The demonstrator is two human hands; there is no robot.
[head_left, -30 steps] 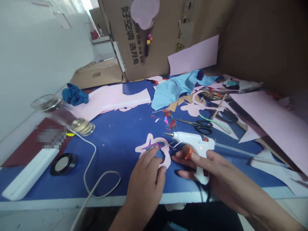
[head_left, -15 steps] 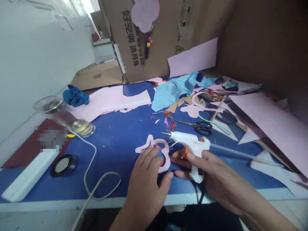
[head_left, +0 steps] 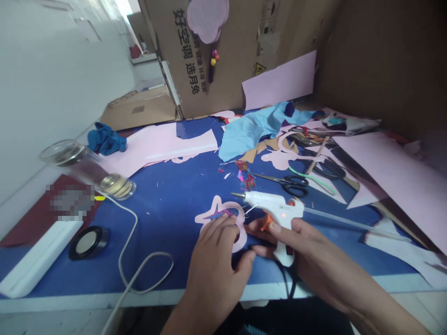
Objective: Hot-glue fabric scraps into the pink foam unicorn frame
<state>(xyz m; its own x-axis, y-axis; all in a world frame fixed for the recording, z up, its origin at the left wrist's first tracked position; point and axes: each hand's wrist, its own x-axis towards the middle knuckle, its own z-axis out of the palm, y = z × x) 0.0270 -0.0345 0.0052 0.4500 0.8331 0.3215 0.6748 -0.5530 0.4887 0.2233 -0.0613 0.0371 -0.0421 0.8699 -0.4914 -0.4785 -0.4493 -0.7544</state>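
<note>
Hand & workpiece pos.:

1. My left hand (head_left: pixel 218 253) (LH): lower ctr of frame, palm down, fingers extended & close together, thumb spread off to the R. LH fingers lie over the pink cut-out (head_left: pixel 240 242), located just below frame ctr, flat on the blue tabletop (head_left: pixel 167 186). Cannot tell if the LH fingertips pinch anything underneath.

2. Cut-out: looped outline w/ pointed lobes, upper L. A purple-blue patterned piece (head_left: pixel 223 214) shows in its upper part, partly hidden by my fingers.

3. My right hand (head_left: pixel 307 251) (RH): lower R of ctr, wrapped around the handle of the white glue gun (head_left: pixel 274 204), thumb along its side, fingers by the orange trigger (head_left: pixel 267 220). Trigger travel: can't tell. RH fingertips sit near the LH thumb.

4. Gun: nozzle (head_left: pixel 238 194) points L, approx. frame ctr, just above the cut-out's top edge in view, apart from it. Orange indicator lit. Clear glue stick (head_left: pixel 349 222) protrudes from rear, toward frame R. Wire stand (head_left: pixel 251 210) is adj. to the cut-out's R edge.

5. Surroundings: black-handled scissors (head_left: pixel 295 185) above the gun; light-blue cloth (head_left: pixel 251 130), upper ctr-R; clear glass (head_left: pixel 87 167) & black tape roll (head_left: pixel 89 243), L side; white cable (head_left: pixel 134 218), lower L.
</note>
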